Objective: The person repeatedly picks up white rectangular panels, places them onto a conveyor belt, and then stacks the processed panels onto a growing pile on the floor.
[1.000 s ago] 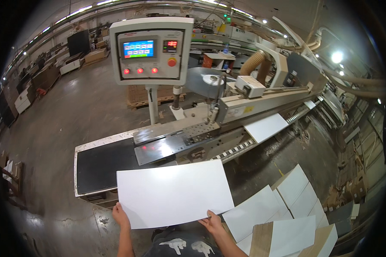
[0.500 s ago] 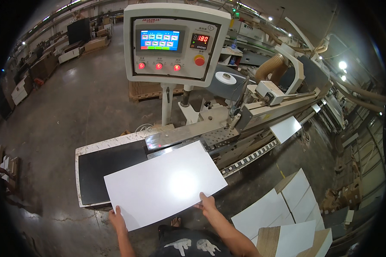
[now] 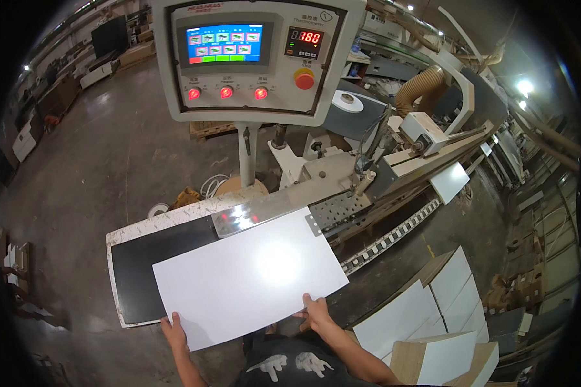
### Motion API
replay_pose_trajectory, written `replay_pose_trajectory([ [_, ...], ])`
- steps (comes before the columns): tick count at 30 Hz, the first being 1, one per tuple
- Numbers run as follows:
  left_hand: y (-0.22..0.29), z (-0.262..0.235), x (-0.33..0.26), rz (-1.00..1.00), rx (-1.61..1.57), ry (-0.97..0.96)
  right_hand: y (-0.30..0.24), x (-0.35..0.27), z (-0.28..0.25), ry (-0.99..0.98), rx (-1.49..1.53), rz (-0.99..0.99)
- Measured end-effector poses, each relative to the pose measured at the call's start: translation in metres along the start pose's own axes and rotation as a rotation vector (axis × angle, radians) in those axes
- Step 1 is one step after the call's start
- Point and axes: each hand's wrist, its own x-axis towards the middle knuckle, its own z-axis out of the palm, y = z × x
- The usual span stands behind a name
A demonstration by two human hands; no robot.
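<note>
White panel (image 3: pixel 239 284), head view: held slantwise across the black bed (image 3: pixel 135 274) of a long machine; can't tell whether it rests there. Left hand (image 3: pixel 175 331) grasps the left edge by the near corner, thumb on top; right hand (image 3: pixel 315 313) grips the near edge toward its right end, thumb above, fingers under. Far edge runs along a shiny metal plate (image 3: pixel 258 209); contact unclear. Right edge ends just beside a roller track (image 3: pixel 394 238). Concrete floor (image 3: pixel 103 168) spreads wide left of the machine; right side tighter, a strip between track and stacked boards (image 3: pixel 455 280), stack near the right forearm. Control box (image 3: pixel 164 61) beyond: red lettering up top, small captions around lit red buttons (image 3: pixel 226 93), icon tiles on a blue screen (image 3: pixel 224 45), red digits on a readout (image 3: pixel 305 42).
</note>
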Motion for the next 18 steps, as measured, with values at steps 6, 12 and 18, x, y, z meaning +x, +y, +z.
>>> replay_pose_trajectory([
  [6,0.018,0.011,-0.016,-0.027,-0.07,-0.015,-0.001,0.016,-0.017,0.034,-0.034,0.032],
  [12,0.023,0.059,-0.036,-0.043,-0.171,-0.057,0.009,0.061,-0.07,0.143,-0.154,-0.053],
  [18,0.03,0.094,-0.057,-0.022,-0.128,-0.1,-0.02,0.071,-0.109,0.008,-0.036,-0.068],
])
